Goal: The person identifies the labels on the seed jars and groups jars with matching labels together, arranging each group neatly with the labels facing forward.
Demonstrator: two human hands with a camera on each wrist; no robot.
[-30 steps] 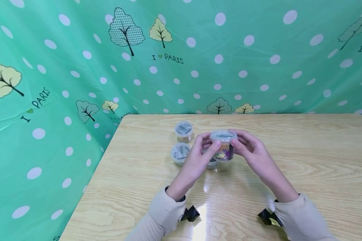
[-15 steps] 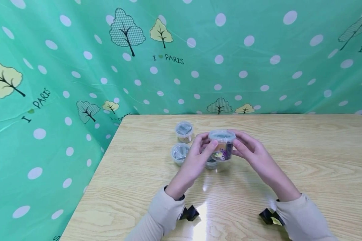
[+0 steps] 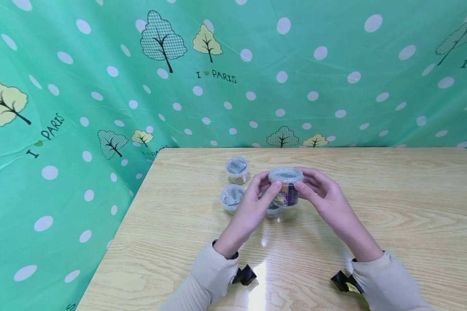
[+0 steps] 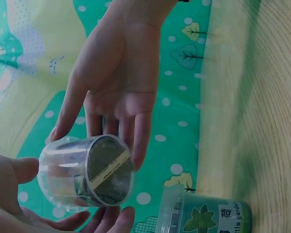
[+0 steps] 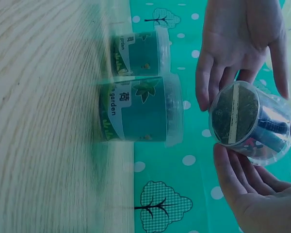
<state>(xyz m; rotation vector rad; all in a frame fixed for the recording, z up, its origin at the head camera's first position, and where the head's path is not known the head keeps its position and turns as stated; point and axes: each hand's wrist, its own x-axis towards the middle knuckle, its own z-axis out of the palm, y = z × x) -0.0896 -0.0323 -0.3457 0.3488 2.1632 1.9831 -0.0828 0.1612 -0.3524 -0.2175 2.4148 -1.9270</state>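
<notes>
A clear plastic tub (image 3: 286, 193) with a lid and a printed purple, orange and dark label is held above the table between both hands. My left hand (image 3: 254, 198) grips its left side, thumb in front and fingers behind. On the other side my right hand (image 3: 322, 191) grips it the same way. Both wrist views show the tub's underside, with dark contents and a pale strip across it. Just below and behind the held tub, a third tub (image 3: 273, 211) on the table is partly hidden by it and the left hand.
Two more lidded tubs, one farther back (image 3: 237, 169) and one nearer (image 3: 231, 198), stand left of the hands. In the right wrist view, a standing tub (image 5: 140, 109) has a green leaf-printed label. A green dotted curtain (image 3: 225, 103) hangs behind the wooden table (image 3: 393, 203).
The held tub turns slightly in the hands, so more of the label's dark part faces front. The right thumb moves a little left along it; the standing tubs stay put.
</notes>
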